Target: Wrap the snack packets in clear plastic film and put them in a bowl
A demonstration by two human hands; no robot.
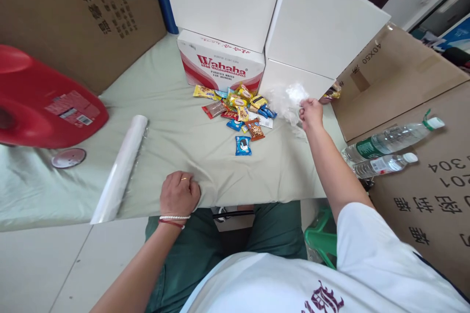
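My right hand (311,112) reaches forward and pinches a clear plastic bag (290,98) lying on the pale green cloth (176,127). My left hand (179,194) rests near the table's front edge with its fingers curled under, on the cloth; nothing shows in it. A heap of several small snack packets (240,105) lies in the middle, just left of the bag. One blue packet (243,145) lies apart, nearer to me.
A roll of clear film (120,168) lies at the left. A red container (40,102) and a round lid (68,157) sit far left. A Wahaha box (220,66) and white boxes (312,24) stand behind. Two water bottles (389,149) lie on a cardboard box at the right.
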